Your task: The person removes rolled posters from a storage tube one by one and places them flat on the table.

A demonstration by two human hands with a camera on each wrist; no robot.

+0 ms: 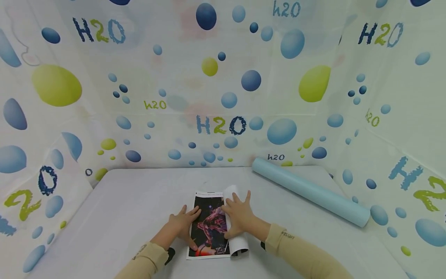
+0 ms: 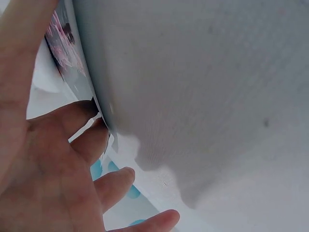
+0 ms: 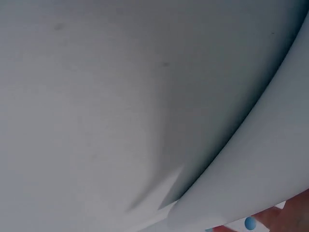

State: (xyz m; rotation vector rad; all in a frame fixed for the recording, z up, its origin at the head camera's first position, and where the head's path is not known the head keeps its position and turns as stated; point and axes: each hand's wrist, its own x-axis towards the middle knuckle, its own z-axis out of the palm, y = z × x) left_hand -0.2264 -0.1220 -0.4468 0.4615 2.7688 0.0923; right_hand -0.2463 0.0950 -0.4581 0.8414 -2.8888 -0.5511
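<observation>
A printed poster with a dark picture in pink and red lies on the white table. Its right side curls over into a white roll. My left hand rests along the poster's left edge, fingers and thumb spread. In the left wrist view, fingertips of the left hand touch the edge of the poster. My right hand presses on the rolled side with its fingers spread. The right wrist view shows mostly the pale curve of the roll, and just a bit of the right hand.
A long light-blue roll lies slantwise at the right of the white table. Behind and beside the table hangs a white curtain printed with blue and green dots and lettering.
</observation>
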